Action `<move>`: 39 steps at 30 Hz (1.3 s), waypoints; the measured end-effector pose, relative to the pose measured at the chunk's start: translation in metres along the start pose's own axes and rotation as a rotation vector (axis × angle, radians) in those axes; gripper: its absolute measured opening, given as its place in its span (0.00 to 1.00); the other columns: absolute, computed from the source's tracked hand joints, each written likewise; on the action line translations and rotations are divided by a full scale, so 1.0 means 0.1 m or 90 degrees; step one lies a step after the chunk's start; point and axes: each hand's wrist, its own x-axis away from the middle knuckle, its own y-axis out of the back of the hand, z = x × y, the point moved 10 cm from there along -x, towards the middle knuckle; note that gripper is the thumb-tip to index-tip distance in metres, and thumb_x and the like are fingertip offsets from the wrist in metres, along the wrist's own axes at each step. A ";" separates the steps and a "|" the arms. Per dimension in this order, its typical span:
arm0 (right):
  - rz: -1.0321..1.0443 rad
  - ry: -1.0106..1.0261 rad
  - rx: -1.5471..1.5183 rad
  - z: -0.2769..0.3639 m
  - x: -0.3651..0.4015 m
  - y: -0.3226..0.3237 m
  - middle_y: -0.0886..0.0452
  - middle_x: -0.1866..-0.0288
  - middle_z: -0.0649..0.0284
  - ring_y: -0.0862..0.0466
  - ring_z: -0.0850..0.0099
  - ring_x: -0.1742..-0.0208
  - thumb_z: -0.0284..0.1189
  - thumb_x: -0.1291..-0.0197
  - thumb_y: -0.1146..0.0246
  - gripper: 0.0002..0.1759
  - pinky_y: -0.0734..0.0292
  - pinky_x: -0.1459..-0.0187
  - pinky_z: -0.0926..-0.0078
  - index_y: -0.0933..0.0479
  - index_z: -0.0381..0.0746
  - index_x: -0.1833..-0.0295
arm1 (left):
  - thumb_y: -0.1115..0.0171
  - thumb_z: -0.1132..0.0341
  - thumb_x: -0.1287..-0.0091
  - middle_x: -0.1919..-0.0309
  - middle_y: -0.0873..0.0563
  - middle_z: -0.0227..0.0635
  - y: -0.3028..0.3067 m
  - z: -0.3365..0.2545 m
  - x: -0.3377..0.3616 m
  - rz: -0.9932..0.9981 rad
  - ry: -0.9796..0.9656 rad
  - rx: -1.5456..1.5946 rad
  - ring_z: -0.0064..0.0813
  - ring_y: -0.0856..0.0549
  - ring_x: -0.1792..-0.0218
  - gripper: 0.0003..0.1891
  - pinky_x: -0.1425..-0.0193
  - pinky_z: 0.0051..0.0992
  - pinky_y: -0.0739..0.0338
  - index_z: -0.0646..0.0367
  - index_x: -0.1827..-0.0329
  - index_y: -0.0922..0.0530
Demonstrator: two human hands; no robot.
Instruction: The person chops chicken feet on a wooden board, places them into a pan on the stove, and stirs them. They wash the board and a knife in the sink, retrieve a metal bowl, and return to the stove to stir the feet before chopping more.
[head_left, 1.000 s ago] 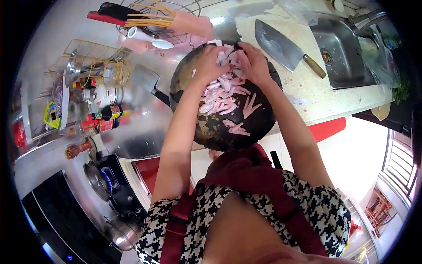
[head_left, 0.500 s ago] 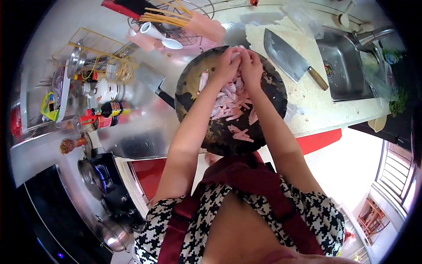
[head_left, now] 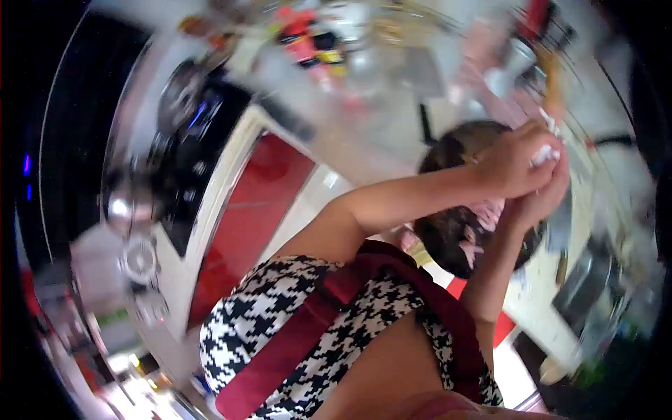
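My left hand and my right hand are close together in the air over the round dark chopping board. Both are closed around a whitish, lumpy piece that sticks out between the fingers; blur hides what kind it is. Pale pink meat pieces, possibly chicken feet, lie on the board beneath my forearms, with a separate piece nearer its front edge. My arms cover part of the pile.
A broad blade with a black handle lies beyond the board. The cleaver's wooden handle shows on its right, near the sink. Across the kitchen, a wok sits by a blue flame, with a steel pot nearby.
The head view has swung left toward the stove, so the board appears further right and everything is blurred. Both hands have risen off the meat pile, now with the whitish piece between them.
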 end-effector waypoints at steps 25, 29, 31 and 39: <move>0.996 -0.419 -0.428 3.93 4.40 -7.06 0.24 0.52 0.52 0.24 0.58 0.50 0.51 0.35 0.50 0.30 0.24 0.54 0.52 0.35 0.36 0.42 | 0.47 0.41 0.36 0.60 0.19 0.42 8.84 0.85 1.28 -0.469 0.671 -0.256 0.36 0.21 0.62 0.32 0.58 0.39 0.26 0.65 0.48 0.27; 0.906 -0.214 -0.414 4.14 3.73 -6.61 0.29 0.40 0.54 0.31 0.63 0.38 0.53 0.37 0.49 0.33 0.29 0.46 0.60 0.34 0.36 0.39 | 0.44 0.46 0.37 0.61 0.18 0.40 8.93 0.24 0.99 -0.373 0.640 -0.520 0.29 0.21 0.63 0.25 0.57 0.31 0.26 0.62 0.51 0.24; 1.105 -0.177 -0.468 3.96 3.50 -6.48 0.42 0.33 0.55 0.39 0.62 0.33 0.46 0.37 0.46 0.32 0.35 0.39 0.67 0.46 0.42 0.34 | 0.41 0.49 0.38 0.58 0.18 0.38 8.99 0.09 0.75 -0.360 0.453 -0.537 0.27 0.21 0.60 0.24 0.54 0.26 0.26 0.64 0.52 0.22; 0.488 0.116 -0.077 2.38 2.16 -3.41 0.21 0.58 0.58 0.21 0.71 0.54 0.40 0.39 0.41 0.18 0.26 0.60 0.76 0.25 0.39 0.49 | 0.38 0.67 0.38 0.60 0.18 0.37 6.29 -0.61 -0.15 -0.232 0.098 -0.205 0.24 0.21 0.59 0.12 0.50 0.23 0.27 0.66 0.56 0.23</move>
